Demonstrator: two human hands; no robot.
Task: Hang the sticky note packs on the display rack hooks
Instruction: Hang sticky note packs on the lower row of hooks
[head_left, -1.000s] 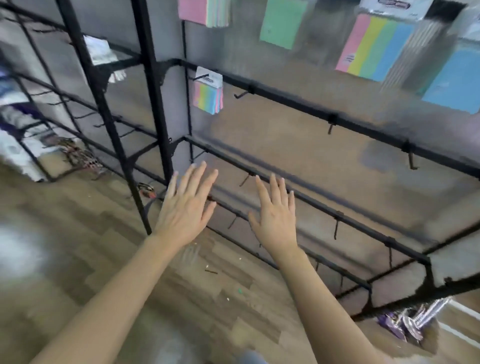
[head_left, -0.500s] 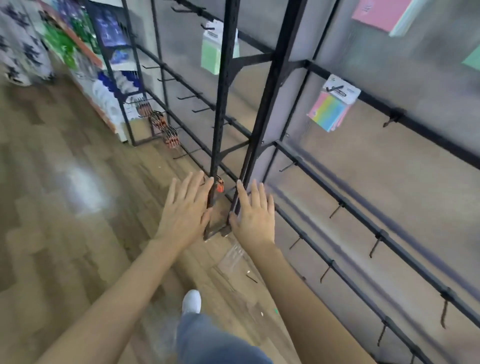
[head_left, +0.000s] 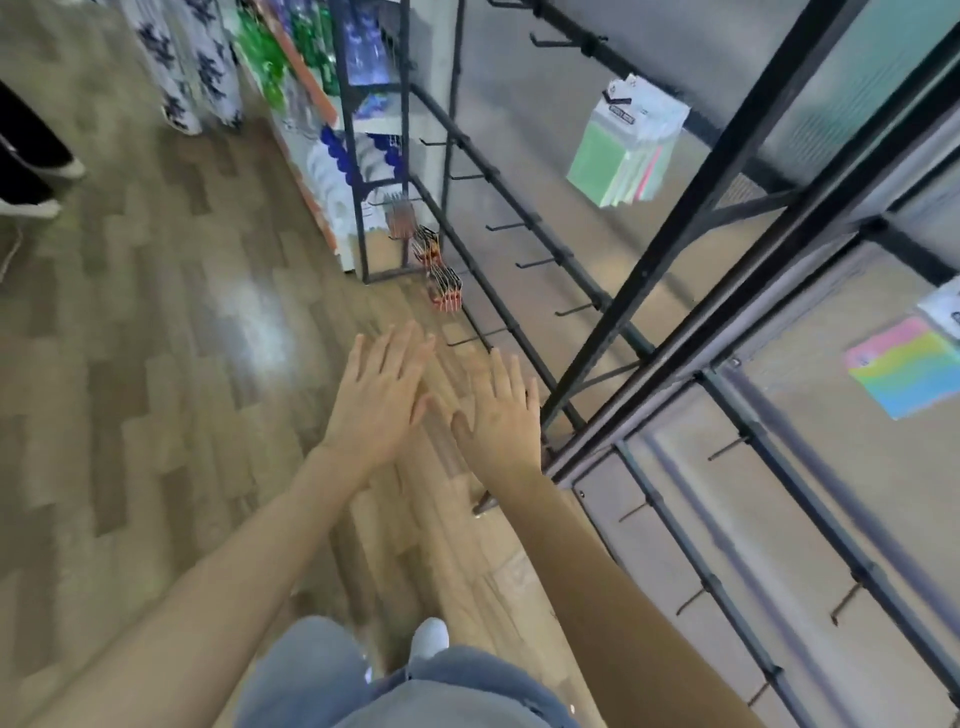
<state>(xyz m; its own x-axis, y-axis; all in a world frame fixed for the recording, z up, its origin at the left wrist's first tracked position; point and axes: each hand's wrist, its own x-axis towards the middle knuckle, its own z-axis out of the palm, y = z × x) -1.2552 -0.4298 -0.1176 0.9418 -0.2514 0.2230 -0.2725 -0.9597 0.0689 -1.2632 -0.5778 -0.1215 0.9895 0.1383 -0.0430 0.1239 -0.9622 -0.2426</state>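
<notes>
Your left hand (head_left: 376, 402) and right hand (head_left: 501, 418) out flat over the wood floor (head_left: 156, 364), fingers straight and spread, holding nothing, green sticky note pack (head_left: 621, 156) hanging on the black display rack (head_left: 727, 171) (upper bar), rainbow pack (head_left: 906, 366) at right.

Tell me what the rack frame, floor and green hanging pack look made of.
Rack frame: likely metal, matte black paint; thin straight bars.
Floor: wood-look planks, laminate or vinyl perhaps; grain and soft glare.
Green hanging pack: probably coloured paper sheets under a white card header.
</notes>
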